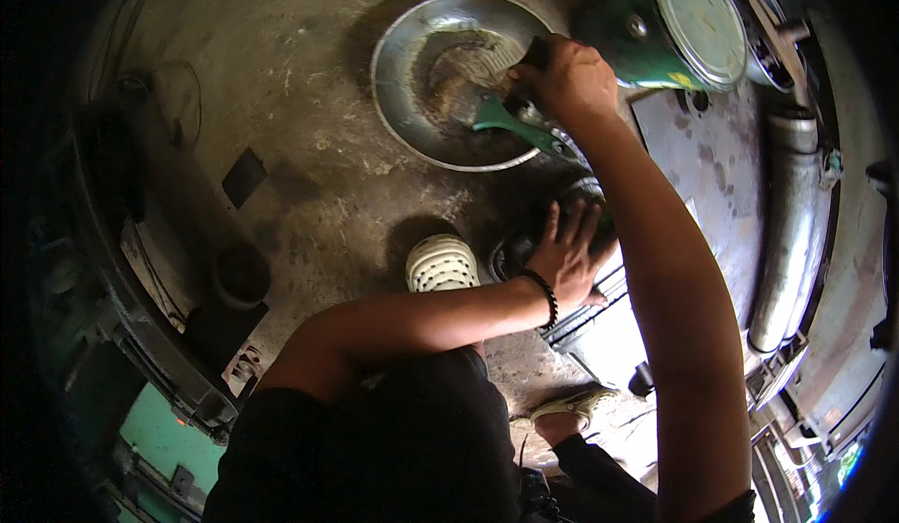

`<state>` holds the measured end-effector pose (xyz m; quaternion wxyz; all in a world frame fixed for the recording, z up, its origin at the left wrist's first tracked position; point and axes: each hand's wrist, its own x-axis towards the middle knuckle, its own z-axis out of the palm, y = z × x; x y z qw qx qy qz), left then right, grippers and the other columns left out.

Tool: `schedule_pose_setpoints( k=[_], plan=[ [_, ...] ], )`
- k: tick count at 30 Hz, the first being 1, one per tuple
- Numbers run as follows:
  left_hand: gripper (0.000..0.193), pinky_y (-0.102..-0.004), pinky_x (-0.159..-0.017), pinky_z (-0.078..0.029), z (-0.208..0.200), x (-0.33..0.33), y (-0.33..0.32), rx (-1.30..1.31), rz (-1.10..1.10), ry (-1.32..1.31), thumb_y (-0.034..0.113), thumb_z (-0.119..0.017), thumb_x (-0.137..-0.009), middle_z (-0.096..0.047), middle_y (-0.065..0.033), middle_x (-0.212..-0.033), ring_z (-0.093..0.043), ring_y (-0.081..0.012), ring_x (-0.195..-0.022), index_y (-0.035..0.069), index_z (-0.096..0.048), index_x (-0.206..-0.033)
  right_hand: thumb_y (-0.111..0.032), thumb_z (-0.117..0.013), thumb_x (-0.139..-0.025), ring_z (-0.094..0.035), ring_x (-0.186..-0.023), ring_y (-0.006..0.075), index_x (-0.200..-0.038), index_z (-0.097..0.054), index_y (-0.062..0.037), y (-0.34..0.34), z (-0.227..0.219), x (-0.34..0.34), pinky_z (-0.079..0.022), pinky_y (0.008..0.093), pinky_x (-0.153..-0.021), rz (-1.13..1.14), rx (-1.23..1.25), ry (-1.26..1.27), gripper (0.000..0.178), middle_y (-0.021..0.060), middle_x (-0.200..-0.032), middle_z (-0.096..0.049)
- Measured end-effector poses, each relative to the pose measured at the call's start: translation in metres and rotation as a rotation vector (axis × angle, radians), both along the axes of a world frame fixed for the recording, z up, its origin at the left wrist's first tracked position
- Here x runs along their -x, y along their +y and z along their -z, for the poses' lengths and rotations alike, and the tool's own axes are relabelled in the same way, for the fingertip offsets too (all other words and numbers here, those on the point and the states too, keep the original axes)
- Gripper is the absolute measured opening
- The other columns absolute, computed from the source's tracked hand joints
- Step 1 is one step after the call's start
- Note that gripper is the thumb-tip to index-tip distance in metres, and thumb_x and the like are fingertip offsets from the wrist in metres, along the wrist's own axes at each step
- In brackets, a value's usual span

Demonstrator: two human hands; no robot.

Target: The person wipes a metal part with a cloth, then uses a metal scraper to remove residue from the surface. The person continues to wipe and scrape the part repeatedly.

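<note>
A round metal basin lies on the floor ahead, with murky brown liquid and grime in it. My right hand is closed at its right rim around a dark-handled, brush-like tool; a pale ribbed end points into the basin, and its exact kind is unclear. Just below, a green-handled tool leans across the rim. My left hand, a dark beaded band on its wrist, rests with fingers spread on a dark part that it mostly covers.
A green drum with a pale lid stands at the upper right. Beyond my right arm lie a metal plate and a long metal cylinder. A flat dark piece is on the floor at left. Another person's sandalled foot shows below.
</note>
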<state>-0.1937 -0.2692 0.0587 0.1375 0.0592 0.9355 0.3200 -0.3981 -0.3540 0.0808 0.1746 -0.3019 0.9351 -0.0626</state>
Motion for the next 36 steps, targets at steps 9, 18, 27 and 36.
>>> schedule_pose_setpoints(
  k=[9,18,27,36],
  plan=[
    [0.097,-0.0731,-0.118,-0.008,0.014,-0.002,0.003,-0.04,0.081,0.021,0.074,-0.06,-0.084,-0.024,-0.0245,-0.165,-0.013,-0.0492,-0.154,0.02,-0.033,-0.16,-0.071,-0.074,-0.078,-0.068,-0.114,0.0372,-0.123,-0.068,-0.0081,-0.055,0.07,0.011,-0.054,0.0455,-0.097,0.012,-0.102,0.054,0.078,0.0229,-0.119,-0.07],
    [0.098,-0.0765,-0.116,-0.01,0.024,-0.004,0.007,-0.074,0.096,0.033,0.075,-0.061,-0.083,-0.021,-0.0235,-0.167,-0.013,-0.0509,-0.153,0.023,-0.031,-0.161,-0.059,-0.071,-0.088,-0.071,-0.108,0.0349,-0.115,-0.071,-0.0063,-0.072,0.058,0.011,-0.057,0.0445,-0.092,-0.092,-0.365,0.03,0.059,0.02,-0.114,-0.073],
    [0.106,-0.0774,-0.115,-0.01,0.017,0.0,-0.005,-0.067,0.021,0.064,0.073,-0.062,-0.085,-0.021,-0.0312,-0.164,-0.018,-0.0506,-0.152,0.018,-0.018,-0.165,-0.069,-0.077,-0.076,-0.07,-0.104,0.0409,-0.116,-0.071,-0.0046,0.024,-0.077,0.024,-0.054,0.049,-0.091,0.056,-0.131,0.153,0.076,0.0243,-0.108,-0.073],
    [0.111,-0.0678,-0.121,-0.015,-0.027,0.01,-0.026,0.156,0.072,-0.167,0.076,-0.061,-0.084,-0.02,-0.0251,-0.166,-0.019,-0.046,-0.153,0.018,-0.012,-0.165,-0.07,-0.079,-0.073,-0.073,-0.094,0.0285,-0.111,-0.074,0.0008,0.27,-0.254,-0.005,-0.055,0.0395,-0.086,0.75,-0.043,0.102,0.08,0.0212,-0.103,-0.075]
  ],
)
